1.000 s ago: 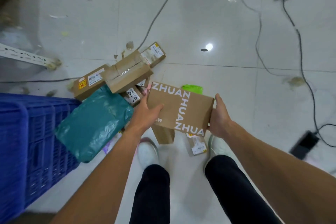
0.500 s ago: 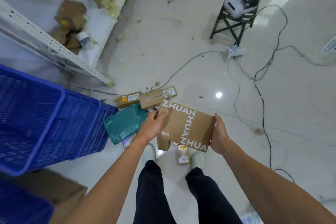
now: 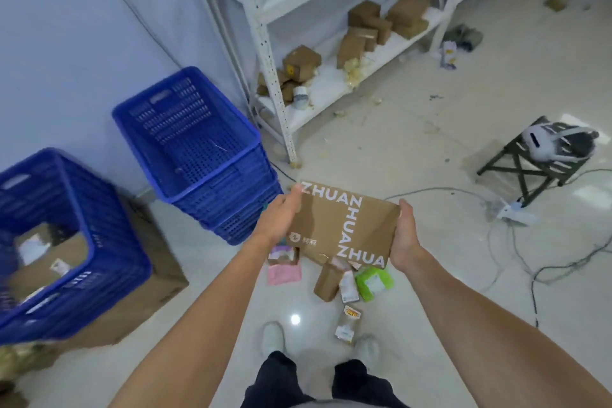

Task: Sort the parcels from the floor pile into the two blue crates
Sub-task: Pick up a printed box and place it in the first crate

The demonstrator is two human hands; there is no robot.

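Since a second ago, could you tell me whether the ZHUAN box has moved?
Yes: the left hand and right hand have raised the ZHUAN box above the floor pile, toward the stacked blue crate.

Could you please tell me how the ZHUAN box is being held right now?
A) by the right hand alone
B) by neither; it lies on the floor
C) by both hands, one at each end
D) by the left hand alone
C: the left hand grips one end of the box and the right hand grips the other, holding it above the pile.
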